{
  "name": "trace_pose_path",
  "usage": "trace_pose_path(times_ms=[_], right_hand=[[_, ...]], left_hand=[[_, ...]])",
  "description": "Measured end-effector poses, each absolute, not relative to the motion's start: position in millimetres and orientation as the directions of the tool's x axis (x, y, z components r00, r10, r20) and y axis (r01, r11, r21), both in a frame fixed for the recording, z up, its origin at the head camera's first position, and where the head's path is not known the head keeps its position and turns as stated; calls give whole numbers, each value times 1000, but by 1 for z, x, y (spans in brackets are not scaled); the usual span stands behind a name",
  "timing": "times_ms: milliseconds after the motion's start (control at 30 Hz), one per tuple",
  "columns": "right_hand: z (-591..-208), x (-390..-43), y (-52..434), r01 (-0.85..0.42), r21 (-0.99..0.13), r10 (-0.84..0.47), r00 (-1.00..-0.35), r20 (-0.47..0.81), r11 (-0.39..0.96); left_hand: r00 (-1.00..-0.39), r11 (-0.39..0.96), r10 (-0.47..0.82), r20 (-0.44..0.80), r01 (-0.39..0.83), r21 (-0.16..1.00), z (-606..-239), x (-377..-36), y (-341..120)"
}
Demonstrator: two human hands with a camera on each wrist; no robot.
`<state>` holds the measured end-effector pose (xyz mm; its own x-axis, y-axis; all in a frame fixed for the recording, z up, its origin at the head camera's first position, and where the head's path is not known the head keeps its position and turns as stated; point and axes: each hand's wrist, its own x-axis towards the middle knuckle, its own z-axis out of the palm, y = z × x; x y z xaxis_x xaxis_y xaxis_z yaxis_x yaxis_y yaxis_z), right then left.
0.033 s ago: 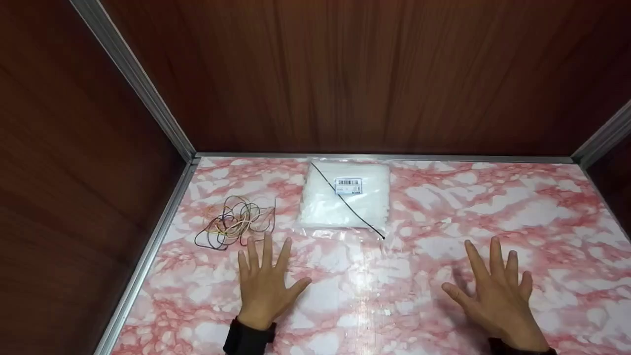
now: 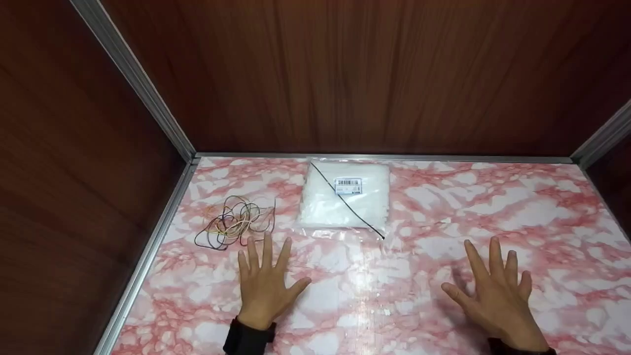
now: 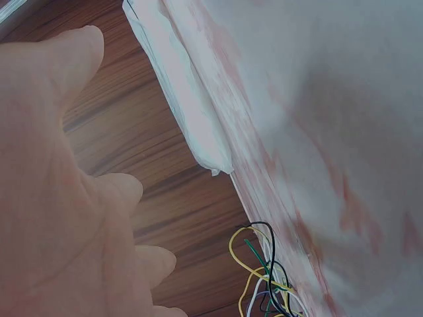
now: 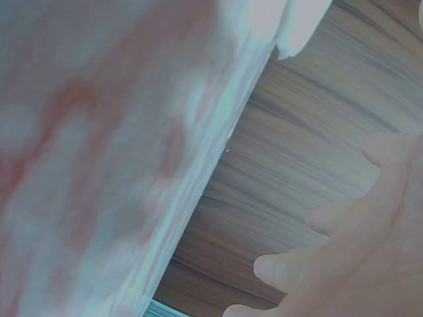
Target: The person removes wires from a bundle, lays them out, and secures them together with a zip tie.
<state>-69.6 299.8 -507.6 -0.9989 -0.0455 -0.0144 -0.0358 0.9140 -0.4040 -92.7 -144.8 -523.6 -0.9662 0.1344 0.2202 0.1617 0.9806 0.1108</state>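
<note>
My left hand (image 2: pixel 266 281) lies flat on the pink marbled table (image 2: pixel 424 207), fingers spread, holding nothing. Just beyond its fingertips sits a tangle of thin coloured wires (image 2: pixel 234 226), also seen in the left wrist view as the wires (image 3: pixel 264 284). My right hand (image 2: pixel 495 291) rests flat on the table at the right, fingers straight and spread. A clear plastic bag of white material (image 2: pixel 345 197) with a barcode label lies at the back centre, and a thin black cable tie (image 2: pixel 347 201) crosses it diagonally. The bag (image 3: pixel 192 125) shows in the left wrist view too.
Dark wood panels (image 2: pixel 345 74) wall the table at the back and both sides, joined by metal edging (image 2: pixel 162 236). Bare tabletop lies between and in front of my hands.
</note>
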Motion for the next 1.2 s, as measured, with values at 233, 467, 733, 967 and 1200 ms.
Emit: trace_pose_path(times_ms=[233, 467, 733, 967, 1200], right_hand=[[-503, -67, 300, -60, -414, -63, -998, 6, 908], [-497, -65, 298, -109, -455, -94, -994, 56, 884], [-494, -62, 288, -211, -471, -167, -977, 133, 857], [-494, -60, 282, -236, -482, -197, -972, 130, 844], [-496, -60, 275, -244, -468, -210, -970, 125, 849]], left_hand=[[-995, 981, 87, 56, 95, 168, -524, -97, -151], [-999, 977, 23, -25, 17, 213, -514, -116, -172], [-995, 993, 24, 97, 35, 111, -509, -151, -185], [-997, 989, -2, -80, -14, 144, -511, -162, -178], [-996, 992, 64, 68, 70, 103, -511, -143, -165]])
